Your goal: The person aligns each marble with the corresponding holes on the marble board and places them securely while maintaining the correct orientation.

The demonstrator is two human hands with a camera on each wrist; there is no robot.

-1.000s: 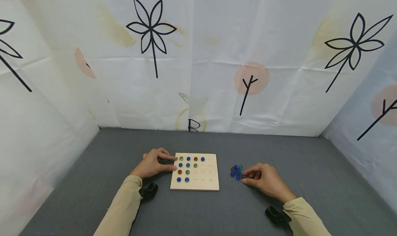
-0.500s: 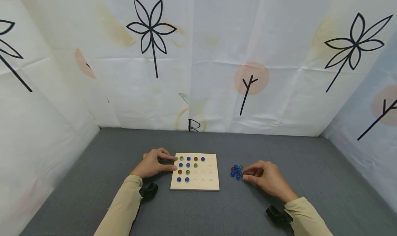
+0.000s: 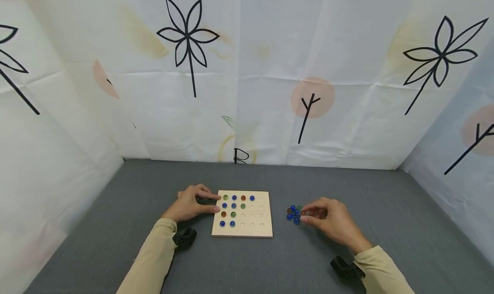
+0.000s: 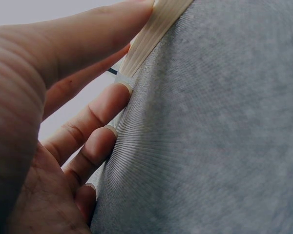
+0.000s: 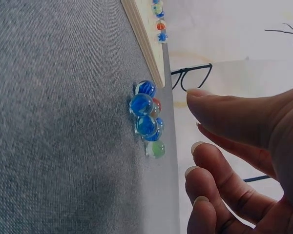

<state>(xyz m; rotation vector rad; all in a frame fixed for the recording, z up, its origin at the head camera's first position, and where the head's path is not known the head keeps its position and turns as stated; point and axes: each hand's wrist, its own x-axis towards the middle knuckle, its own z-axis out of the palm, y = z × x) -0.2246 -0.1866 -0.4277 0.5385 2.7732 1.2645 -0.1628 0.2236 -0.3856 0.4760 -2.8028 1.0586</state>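
A light wooden board (image 3: 252, 230) with rows of round hollows lies on the grey surface; blue, green and reddish marbles fill hollows toward its left and back. My left hand (image 3: 191, 203) touches the board's left edge with thumb and index finger held out fairly straight. To the right of the board is a small cluster of loose glass marbles (image 3: 296, 221), mostly blue. Over the cluster's right side, my right hand (image 3: 331, 219) pinches what looks like a reddish marble (image 3: 306, 213) between thumb and index finger. From the right wrist camera the thumb (image 5: 224, 112) hides that marble.
A grey cloth-covered tabletop (image 3: 154, 174) runs back to a white patterned curtain (image 3: 266, 49), which also closes both sides. Black wrist devices hang beneath both sleeves (image 3: 152, 255).
My right hand has shifted slightly away from me and up, with the reddish marble that was at the cluster's right edge. My left hand and the board stay where they were.
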